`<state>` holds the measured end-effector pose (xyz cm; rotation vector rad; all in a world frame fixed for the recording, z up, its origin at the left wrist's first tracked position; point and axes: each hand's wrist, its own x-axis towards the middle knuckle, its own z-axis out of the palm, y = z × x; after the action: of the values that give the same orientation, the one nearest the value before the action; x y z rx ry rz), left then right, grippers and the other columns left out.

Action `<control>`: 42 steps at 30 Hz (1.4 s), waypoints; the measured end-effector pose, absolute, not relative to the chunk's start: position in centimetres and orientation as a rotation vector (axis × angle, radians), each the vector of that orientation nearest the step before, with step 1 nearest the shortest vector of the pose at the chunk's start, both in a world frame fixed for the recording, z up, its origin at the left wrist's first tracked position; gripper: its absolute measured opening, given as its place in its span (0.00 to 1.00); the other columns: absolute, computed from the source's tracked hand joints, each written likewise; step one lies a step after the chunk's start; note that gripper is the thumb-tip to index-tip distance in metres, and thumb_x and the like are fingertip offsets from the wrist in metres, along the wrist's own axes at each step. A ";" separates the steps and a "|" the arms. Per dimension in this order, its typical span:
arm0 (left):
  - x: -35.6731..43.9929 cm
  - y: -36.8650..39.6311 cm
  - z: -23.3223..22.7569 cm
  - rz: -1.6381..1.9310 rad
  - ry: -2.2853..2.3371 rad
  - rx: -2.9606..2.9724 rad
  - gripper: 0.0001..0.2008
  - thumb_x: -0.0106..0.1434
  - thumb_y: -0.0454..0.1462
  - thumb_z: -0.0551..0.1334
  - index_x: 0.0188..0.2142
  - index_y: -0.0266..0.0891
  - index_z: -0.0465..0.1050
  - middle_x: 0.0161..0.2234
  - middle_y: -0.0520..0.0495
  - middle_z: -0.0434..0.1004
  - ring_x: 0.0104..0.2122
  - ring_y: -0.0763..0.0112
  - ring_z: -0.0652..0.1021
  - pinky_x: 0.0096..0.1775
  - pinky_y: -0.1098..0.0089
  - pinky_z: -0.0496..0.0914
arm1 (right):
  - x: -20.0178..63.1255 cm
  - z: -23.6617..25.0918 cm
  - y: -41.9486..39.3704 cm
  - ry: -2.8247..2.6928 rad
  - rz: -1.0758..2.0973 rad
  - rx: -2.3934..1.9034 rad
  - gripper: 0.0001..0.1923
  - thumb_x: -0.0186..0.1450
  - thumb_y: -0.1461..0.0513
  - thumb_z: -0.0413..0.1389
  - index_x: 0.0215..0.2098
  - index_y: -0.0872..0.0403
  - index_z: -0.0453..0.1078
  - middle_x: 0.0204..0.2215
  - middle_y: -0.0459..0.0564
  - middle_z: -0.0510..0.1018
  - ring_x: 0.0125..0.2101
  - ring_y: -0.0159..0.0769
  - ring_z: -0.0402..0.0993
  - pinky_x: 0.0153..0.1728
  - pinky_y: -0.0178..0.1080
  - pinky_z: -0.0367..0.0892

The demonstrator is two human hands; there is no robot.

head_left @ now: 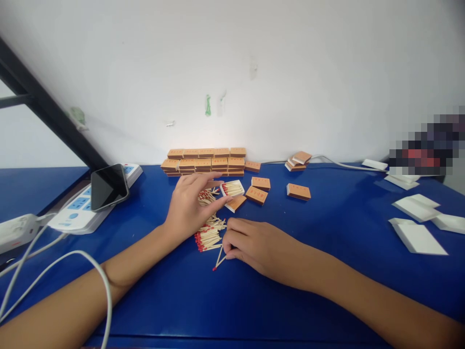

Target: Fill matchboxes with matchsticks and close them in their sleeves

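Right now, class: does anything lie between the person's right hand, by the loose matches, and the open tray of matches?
Nothing blocks the right hand from the loose matches. The left hand lies over the pile, fingertips reaching the open tray, partly across that path.

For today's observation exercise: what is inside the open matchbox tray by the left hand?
The open tray holds red-tipped matches lying side by side. The left hand covers its near-left corner, so how full that corner is cannot be seen.

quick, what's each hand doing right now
left hand: open, resting on the matches.
right hand: fingers curled, pinching a few matches.
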<state>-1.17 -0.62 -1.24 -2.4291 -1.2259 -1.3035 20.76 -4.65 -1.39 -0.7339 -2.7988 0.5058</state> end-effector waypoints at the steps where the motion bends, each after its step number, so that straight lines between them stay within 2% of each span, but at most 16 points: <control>1: -1.2 -0.6 -1.2 -1.303 -1.224 -2.428 0.25 0.62 0.44 0.75 0.56 0.44 0.72 0.44 0.51 0.86 0.48 0.61 0.83 0.51 0.61 0.71 | 20.8 -1.4 -4.6 -2.798 0.507 -0.735 0.04 0.75 0.63 0.57 0.45 0.54 0.73 0.43 0.49 0.75 0.40 0.37 0.74 0.39 0.39 0.67; 4: -1.2 -0.6 -1.2 -1.305 -1.222 -2.424 0.25 0.62 0.44 0.75 0.55 0.44 0.72 0.43 0.51 0.86 0.48 0.61 0.83 0.51 0.61 0.71 | 20.9 -1.3 -4.7 -2.787 0.536 -0.741 0.05 0.75 0.62 0.57 0.48 0.53 0.73 0.44 0.48 0.75 0.42 0.37 0.74 0.41 0.40 0.68; 8: -1.1 -0.7 -1.2 -1.306 -1.222 -2.430 0.25 0.62 0.44 0.75 0.55 0.44 0.72 0.44 0.52 0.86 0.48 0.62 0.83 0.51 0.61 0.70 | 20.9 -1.2 -4.8 -2.782 0.587 -0.753 0.06 0.76 0.63 0.54 0.45 0.53 0.73 0.43 0.48 0.74 0.41 0.36 0.74 0.41 0.39 0.68; 13: -1.1 -0.8 -1.1 -1.290 -1.247 -2.434 0.25 0.62 0.43 0.75 0.56 0.45 0.72 0.44 0.52 0.86 0.48 0.62 0.83 0.52 0.61 0.70 | 20.9 -1.2 -4.8 -2.786 0.571 -0.755 0.06 0.76 0.62 0.54 0.47 0.53 0.73 0.43 0.49 0.74 0.41 0.37 0.74 0.41 0.40 0.68; 18: -1.1 -0.7 -1.2 -1.298 -1.246 -2.438 0.25 0.62 0.44 0.75 0.56 0.45 0.71 0.44 0.52 0.86 0.48 0.62 0.83 0.52 0.62 0.70 | 20.7 -1.7 -4.7 -2.790 0.522 -0.738 0.07 0.76 0.63 0.53 0.41 0.55 0.72 0.41 0.49 0.75 0.39 0.37 0.73 0.39 0.40 0.67; 24: -1.2 -0.7 -1.3 -1.294 -1.251 -2.434 0.26 0.62 0.43 0.75 0.56 0.45 0.71 0.45 0.52 0.86 0.48 0.61 0.83 0.52 0.61 0.70 | 21.7 -0.8 -3.3 -2.647 0.534 -0.796 0.06 0.76 0.64 0.53 0.41 0.54 0.70 0.40 0.48 0.74 0.36 0.35 0.73 0.39 0.38 0.67; 33: -0.9 -1.1 -0.9 -1.301 -1.187 -2.464 0.26 0.62 0.45 0.75 0.56 0.45 0.72 0.44 0.51 0.87 0.47 0.60 0.83 0.51 0.60 0.71 | 23.8 0.2 -0.5 -2.228 0.200 -1.024 0.08 0.77 0.63 0.49 0.40 0.52 0.68 0.38 0.51 0.74 0.34 0.37 0.71 0.36 0.40 0.65; 42: -0.9 -1.2 -1.0 -1.283 -1.109 -2.480 0.25 0.63 0.46 0.74 0.56 0.45 0.72 0.45 0.49 0.86 0.46 0.61 0.83 0.52 0.60 0.71 | 23.2 -0.1 -0.9 -2.225 0.169 -0.945 0.08 0.77 0.63 0.50 0.43 0.53 0.71 0.39 0.51 0.74 0.34 0.37 0.71 0.36 0.40 0.65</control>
<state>-0.91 -1.19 -1.00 -2.4795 -1.1091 -1.2830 23.16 -0.93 -0.10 -0.9449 -2.2246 0.1689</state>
